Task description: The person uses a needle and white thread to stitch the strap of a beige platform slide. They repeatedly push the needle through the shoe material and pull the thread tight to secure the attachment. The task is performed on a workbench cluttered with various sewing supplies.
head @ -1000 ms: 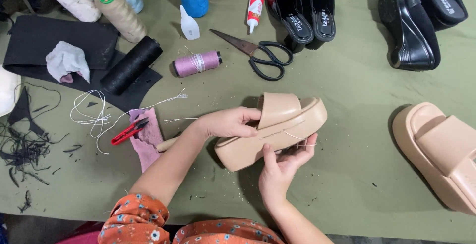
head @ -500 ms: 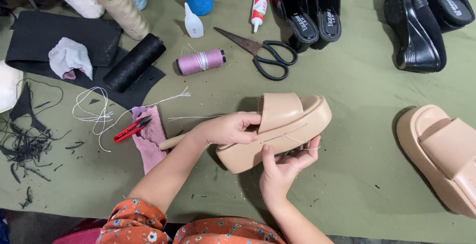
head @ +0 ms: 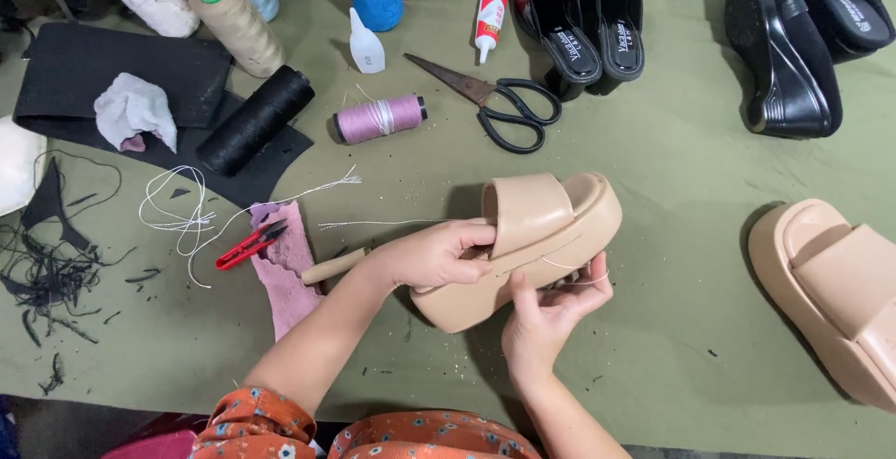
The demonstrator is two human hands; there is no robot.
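Note:
A beige platform slide sandal [head: 551, 226] is tilted on its side above the olive-green table [head: 672, 188]. My left hand [head: 434, 254] grips it at the heel end, fingers tucked under the wide strap. My right hand [head: 546, 314] pinches at the sole's side edge, where a thin pale thread [head: 569, 268] runs along the seam. A wooden tool handle [head: 334, 266] sticks out from behind my left wrist. The matching beige sandal [head: 835, 291] lies at the right edge.
Rusty black-handled scissors [head: 495, 104], a pink thread spool [head: 378, 118], a glue tube [head: 490, 11], red snips [head: 250, 244] on a pink cloth and a black spool [head: 254, 118] lie around. Large thread cones and black shoes [head: 583, 20] line the far edge. Thread scraps litter the left.
The sandal and both hands stay in nearly the same place. My right hand's fingers have shifted slightly along the sole edge, and the thread now shows there.

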